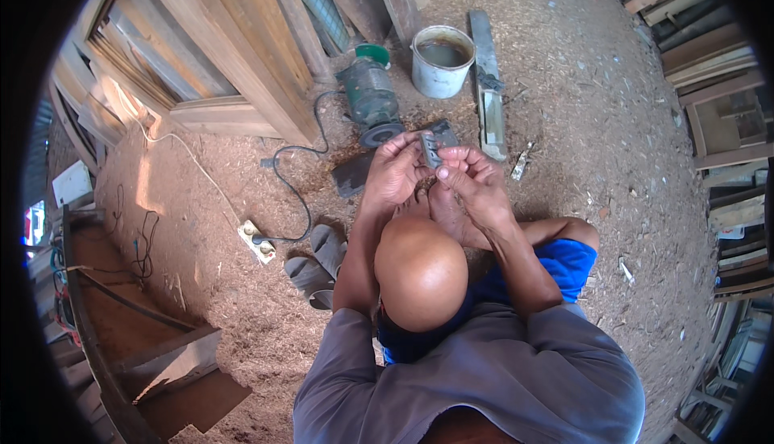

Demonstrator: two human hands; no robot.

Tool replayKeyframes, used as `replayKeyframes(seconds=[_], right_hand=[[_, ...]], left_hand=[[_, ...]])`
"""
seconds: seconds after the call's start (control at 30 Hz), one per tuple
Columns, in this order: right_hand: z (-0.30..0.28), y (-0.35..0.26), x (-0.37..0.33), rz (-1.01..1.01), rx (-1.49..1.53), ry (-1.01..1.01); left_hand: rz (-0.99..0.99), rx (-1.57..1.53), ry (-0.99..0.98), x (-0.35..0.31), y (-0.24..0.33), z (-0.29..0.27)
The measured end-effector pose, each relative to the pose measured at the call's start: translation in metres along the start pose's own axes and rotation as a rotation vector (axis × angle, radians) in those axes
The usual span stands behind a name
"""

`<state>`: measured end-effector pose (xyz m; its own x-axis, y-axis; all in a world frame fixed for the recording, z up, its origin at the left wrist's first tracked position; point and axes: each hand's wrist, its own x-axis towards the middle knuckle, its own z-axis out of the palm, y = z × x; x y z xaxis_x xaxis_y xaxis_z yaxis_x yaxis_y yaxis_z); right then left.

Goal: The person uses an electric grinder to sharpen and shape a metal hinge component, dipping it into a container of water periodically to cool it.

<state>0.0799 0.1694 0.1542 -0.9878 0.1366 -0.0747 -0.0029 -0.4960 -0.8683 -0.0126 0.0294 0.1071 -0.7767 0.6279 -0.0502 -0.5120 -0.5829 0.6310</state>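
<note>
A white power strip (256, 241) lies on the floor among wood shavings. A dark cord (280, 171) loops from it toward the green grinder (372, 99); a foot catching this loop could pull the plug or shift the machine. Grey sandals (315, 265) rest near the cord, leaving the feet unprotected. The grinder's dark disc (380, 135) appears just beside the left hand (395, 168); whether it turns cannot be told. If it turns, a knuckle straying against it could be abraded.

The left fingertips pinch one side of a small grey piece (430, 151), held in front of the grinder. A sharp edge, if present, could cut bare skin. A bare foot (448, 210) is below: a slack pinch could drop the piece onto it. The right hand (479, 184) grips the opposite side with thumb and fingers; uneven pressure could twist the piece loose.
</note>
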Motion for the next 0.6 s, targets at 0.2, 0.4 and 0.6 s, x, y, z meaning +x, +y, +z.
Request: replayKeyframes(seconds=[0.2,0.4,0.6], right_hand=[[0.000,0.007,0.004,-0.056,0.075,0.052],[-0.001,0.010,0.006,-0.066,0.111,0.062],[0.003,0.011,0.007,-0.076,0.129,0.069]], left_hand=[[-0.012,0.009,-0.009,0.003,-0.005,-0.005],[-0.018,0.009,-0.010,0.002,-0.005,-0.003],[-0.017,0.017,0.008,0.002,-0.005,-0.004]])
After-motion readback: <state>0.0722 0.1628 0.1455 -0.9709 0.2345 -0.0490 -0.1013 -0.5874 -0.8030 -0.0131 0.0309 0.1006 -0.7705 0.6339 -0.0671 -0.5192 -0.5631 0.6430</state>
